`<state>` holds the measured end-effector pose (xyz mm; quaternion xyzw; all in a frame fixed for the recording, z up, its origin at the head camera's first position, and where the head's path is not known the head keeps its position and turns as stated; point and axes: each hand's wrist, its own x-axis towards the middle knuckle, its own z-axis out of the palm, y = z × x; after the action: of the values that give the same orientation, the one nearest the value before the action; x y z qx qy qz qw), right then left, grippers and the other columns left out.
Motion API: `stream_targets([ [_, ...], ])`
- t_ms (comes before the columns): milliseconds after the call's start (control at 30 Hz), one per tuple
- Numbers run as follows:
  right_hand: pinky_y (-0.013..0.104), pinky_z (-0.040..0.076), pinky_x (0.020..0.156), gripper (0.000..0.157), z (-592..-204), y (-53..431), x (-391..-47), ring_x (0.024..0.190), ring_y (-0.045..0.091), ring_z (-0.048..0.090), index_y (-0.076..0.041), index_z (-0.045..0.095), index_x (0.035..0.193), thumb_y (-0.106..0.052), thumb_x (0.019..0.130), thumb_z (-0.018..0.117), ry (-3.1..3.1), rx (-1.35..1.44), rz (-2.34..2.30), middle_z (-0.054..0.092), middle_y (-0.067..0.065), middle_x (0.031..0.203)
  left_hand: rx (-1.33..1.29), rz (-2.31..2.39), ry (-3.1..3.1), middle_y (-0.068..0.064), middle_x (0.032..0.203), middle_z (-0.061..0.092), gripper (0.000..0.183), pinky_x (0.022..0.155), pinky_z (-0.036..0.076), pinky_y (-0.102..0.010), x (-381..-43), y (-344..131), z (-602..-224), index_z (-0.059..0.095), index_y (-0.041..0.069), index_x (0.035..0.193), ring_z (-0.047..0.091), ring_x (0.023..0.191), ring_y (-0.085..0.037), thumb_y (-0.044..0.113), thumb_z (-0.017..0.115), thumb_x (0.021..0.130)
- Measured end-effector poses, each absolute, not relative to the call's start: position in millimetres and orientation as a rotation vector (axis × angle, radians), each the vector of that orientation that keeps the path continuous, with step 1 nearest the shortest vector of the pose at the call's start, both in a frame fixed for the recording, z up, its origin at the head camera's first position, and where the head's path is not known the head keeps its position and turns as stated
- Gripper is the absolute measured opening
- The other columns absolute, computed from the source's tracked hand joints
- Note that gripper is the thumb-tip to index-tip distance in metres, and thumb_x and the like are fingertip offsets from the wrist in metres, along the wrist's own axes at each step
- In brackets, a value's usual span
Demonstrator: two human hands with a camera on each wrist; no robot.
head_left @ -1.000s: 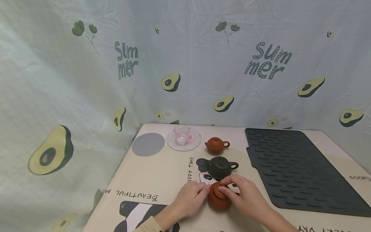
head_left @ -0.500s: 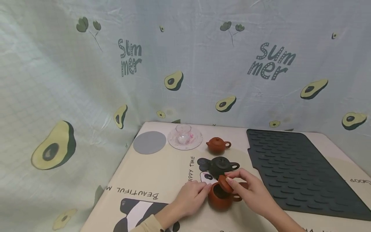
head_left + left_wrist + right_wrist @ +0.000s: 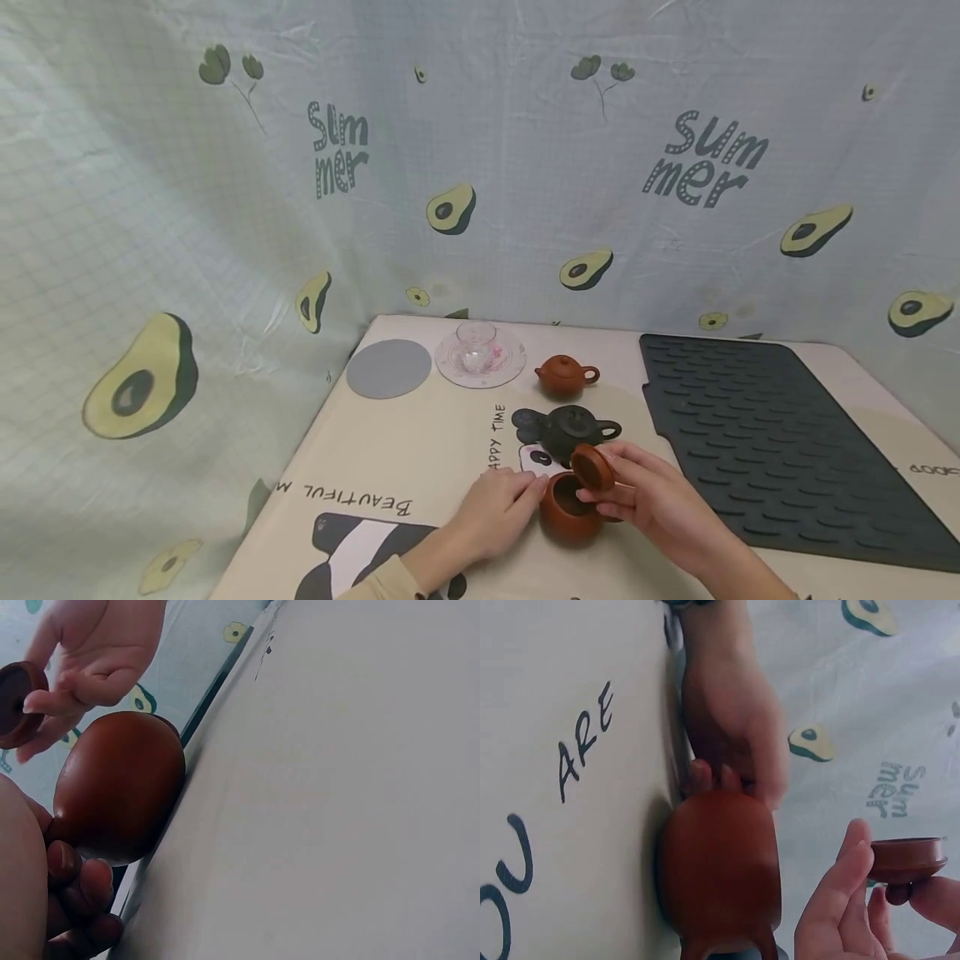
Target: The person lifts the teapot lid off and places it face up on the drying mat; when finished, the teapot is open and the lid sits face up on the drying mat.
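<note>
My left hand (image 3: pixel 491 512) holds the nearest reddish-brown teapot (image 3: pixel 568 527) at its spout side, with curled fingers in the left wrist view. The pot stands upright on the table, its round mouth uncovered. My right hand (image 3: pixel 660 504) pinches the teapot lid (image 3: pixel 592 467) just above and right of that mouth. The lid is tilted, its hollow underside turned toward the head camera; its knob (image 3: pixel 898 893) points down in the right wrist view. Behind the pot stands a black teapot (image 3: pixel 573 429), and farther back a smaller reddish-brown teapot (image 3: pixel 562 377), both with lids on.
A clear glass cup (image 3: pixel 476 343) stands on a pink-patterned glass plate (image 3: pixel 447 367) at the back. Left of it lies a grey round mat (image 3: pixel 388 369). A dark ridged mat (image 3: pixel 772 442) covers the right side. A printed curtain (image 3: pixel 480 167) hangs behind the table.
My right hand has lifted the lid off the near teapot and turned it over so its underside shows. The left hand has stayed at the pot.
</note>
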<state>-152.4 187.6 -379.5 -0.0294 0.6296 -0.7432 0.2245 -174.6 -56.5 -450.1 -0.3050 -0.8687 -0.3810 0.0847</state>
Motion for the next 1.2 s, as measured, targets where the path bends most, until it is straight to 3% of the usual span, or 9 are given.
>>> stream_targets([
  [267, 0.031, 0.053, 0.085, 0.022, -379.6, 191.0, -148.5, 0.103, 0.025, 0.07, -0.025, 0.061, 0.128, -0.025, 0.109, 0.05, 1.465, -0.173, -2.11, 0.067, 0.008, 0.128, -0.915, -1.142, -2.574, 0.013, 0.057, 0.036, 0.045, 0.055, 0.032, -0.022, -172.7, -56.5, -448.1, 0.047, 0.022, 0.065, 0.039, 0.057, -0.002, 0.03, 0.045, 0.109],
  [467, 0.032, 0.052, 0.09, 0.026, -381.6, 195.9, -148.0, 0.107, 0.023, 0.068, -0.025, 0.062, 0.129, -0.021, 0.112, 0.043, 1.339, -0.243, -2.144, 0.065, 0.006, 0.131, -0.913, -1.136, -2.568, 0.014, 0.057, 0.035, 0.044, 0.054, 0.032, -0.022, -172.7, -56.2, -449.5, 0.048, 0.023, 0.065, 0.039, 0.057, -0.002, 0.03, 0.046, 0.109],
  [633, 0.034, 0.049, 0.096, 0.03, -380.4, 199.7, -146.0, 0.113, 0.024, 0.066, -0.023, 0.059, 0.134, -0.028, 0.113, 0.037, 1.253, -0.238, -2.178, 0.065, 0.008, 0.134, -0.91, -1.122, -2.574, 0.014, 0.056, 0.035, 0.045, 0.055, 0.032, -0.022, -172.6, -56.8, -449.8, 0.047, 0.023, 0.065, 0.039, 0.057, -0.002, 0.03, 0.045, 0.109],
  [1200, 0.035, 0.049, 0.099, 0.032, -381.5, 207.5, -142.3, 0.112, 0.022, 0.066, -0.026, 0.058, 0.135, -0.034, 0.114, 0.035, 1.283, -0.24, -2.2, 0.066, 0.006, 0.133, -0.909, -1.121, -2.606, 0.013, 0.057, 0.036, 0.045, 0.057, 0.032, -0.022, -173.4, -57.7, -449.4, 0.047, 0.023, 0.065, 0.039, 0.058, -0.003, 0.031, 0.045, 0.109],
])
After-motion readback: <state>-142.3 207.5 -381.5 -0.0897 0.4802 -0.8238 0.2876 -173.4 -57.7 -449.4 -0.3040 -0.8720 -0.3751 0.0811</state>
